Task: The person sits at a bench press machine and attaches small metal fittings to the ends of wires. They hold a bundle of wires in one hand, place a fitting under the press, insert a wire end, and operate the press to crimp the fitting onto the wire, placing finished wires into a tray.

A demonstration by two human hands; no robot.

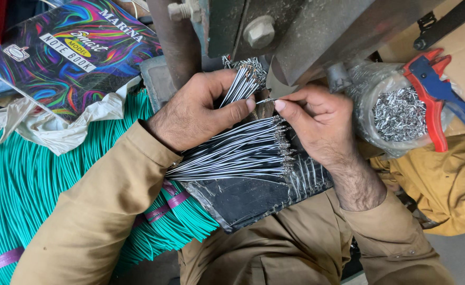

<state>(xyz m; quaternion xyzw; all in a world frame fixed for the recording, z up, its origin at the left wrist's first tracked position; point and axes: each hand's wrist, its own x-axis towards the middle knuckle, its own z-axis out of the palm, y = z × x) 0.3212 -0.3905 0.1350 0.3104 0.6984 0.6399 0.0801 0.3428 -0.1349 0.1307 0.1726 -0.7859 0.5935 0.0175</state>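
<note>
My left hand [201, 111] grips a bundle of thin grey-and-white wires [241, 84] that fans upward toward the grey metal machine [296, 31]. My right hand [317, 119] pinches the tip of one single wire [266, 100] between thumb and forefinger, just below the machine's underside. Below both hands a larger pile of the same wires with small metal terminals [238, 153] lies on a black sheet [253, 198] across my lap.
A thick bundle of green wires [26, 174] tied with purple bands fills the left. A colourful notebook [58, 53] lies top left over crumpled plastic. At right, a clear bag of small metal terminals [396, 113] and red-and-blue pliers [435, 95].
</note>
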